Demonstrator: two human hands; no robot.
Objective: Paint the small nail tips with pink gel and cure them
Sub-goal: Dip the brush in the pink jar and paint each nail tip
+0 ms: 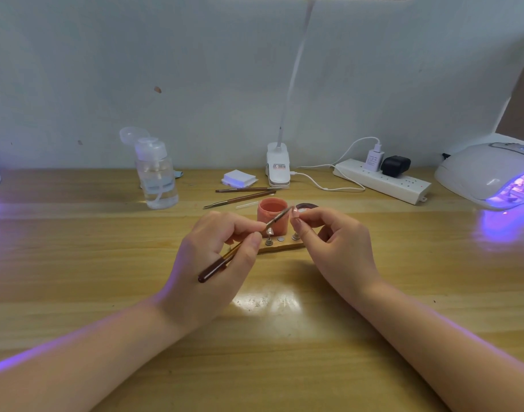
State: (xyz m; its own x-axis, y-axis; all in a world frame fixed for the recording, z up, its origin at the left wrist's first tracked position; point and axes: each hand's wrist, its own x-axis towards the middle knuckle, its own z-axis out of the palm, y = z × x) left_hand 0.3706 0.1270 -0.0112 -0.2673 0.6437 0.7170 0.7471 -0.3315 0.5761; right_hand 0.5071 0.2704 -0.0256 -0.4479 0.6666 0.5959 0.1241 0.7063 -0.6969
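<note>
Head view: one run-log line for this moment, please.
stage: painting | left hand: grips brush | right hand: pinches nail tip | brush tip: at nail tip | pink gel jar: open | UV lamp: lit

Your wooden counter (76, 263) carries a clear pump bottle (157, 176) at back left, a stack of white pads (239, 177), a white clip lamp base (278, 169), two brushes (243, 194), an open pot of pink gel (273, 217), a small wooden holder (280, 246) beside it, a white power strip (382, 181), and a glowing curing lamp (492, 173) at far right.
</note>
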